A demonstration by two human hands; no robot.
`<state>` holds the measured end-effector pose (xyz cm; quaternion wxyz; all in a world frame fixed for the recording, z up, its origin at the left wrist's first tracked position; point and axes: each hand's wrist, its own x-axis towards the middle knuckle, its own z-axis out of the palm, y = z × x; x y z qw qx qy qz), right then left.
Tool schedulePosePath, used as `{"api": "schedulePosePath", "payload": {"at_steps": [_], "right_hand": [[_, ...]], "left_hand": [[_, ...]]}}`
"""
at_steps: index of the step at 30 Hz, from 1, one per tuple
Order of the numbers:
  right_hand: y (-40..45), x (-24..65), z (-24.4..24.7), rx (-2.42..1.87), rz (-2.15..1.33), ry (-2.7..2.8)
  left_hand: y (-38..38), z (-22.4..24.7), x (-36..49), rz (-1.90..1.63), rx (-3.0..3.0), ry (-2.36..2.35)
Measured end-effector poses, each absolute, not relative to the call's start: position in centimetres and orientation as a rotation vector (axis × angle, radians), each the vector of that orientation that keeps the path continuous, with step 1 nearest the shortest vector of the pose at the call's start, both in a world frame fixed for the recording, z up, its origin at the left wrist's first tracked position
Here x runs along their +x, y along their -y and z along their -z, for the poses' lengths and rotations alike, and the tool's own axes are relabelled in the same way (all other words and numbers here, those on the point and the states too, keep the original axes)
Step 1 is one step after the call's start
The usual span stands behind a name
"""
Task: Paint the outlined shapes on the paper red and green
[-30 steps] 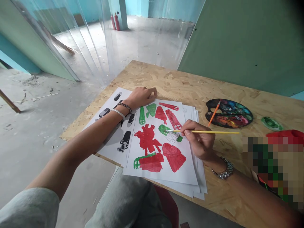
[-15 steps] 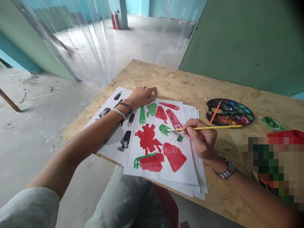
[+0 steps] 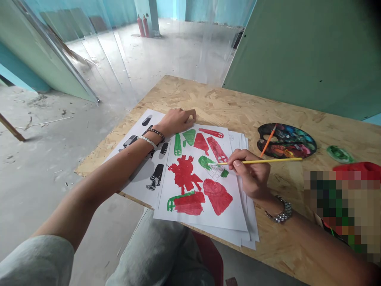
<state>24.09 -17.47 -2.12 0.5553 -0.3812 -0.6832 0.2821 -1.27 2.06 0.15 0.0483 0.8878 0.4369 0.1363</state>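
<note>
Head view: the hands stand well apart. The left hand (image 3: 177, 121) rests, fingers curled, at the far edge of the painted paper sheets (image 3: 235, 210), while the right hand (image 3: 250, 174) pinches a yellow paintbrush (image 3: 256, 161), its tip at a green shape (image 3: 205, 162). A paint palette (image 3: 287, 141) lies past the right hand on the wooden surface (image 3: 208, 99).

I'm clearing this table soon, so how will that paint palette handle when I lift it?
The palette looks thin and flat, so it is probably light and fairly stiff. Its paint looks glossy in places, so it might smear fingers if still wet. The orange-handled brush lying across it would likely slide or roll off if it tilts.
</note>
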Motion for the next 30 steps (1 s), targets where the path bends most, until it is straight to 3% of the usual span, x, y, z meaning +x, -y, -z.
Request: {"api": "schedulePosePath", "payload": {"at_steps": [30], "right_hand": [[17.4, 23.99, 1.78, -0.739, -0.642, 1.758]], "left_hand": [[-2.04, -0.05, -1.35, -0.452, 2.723, -1.305]]}}
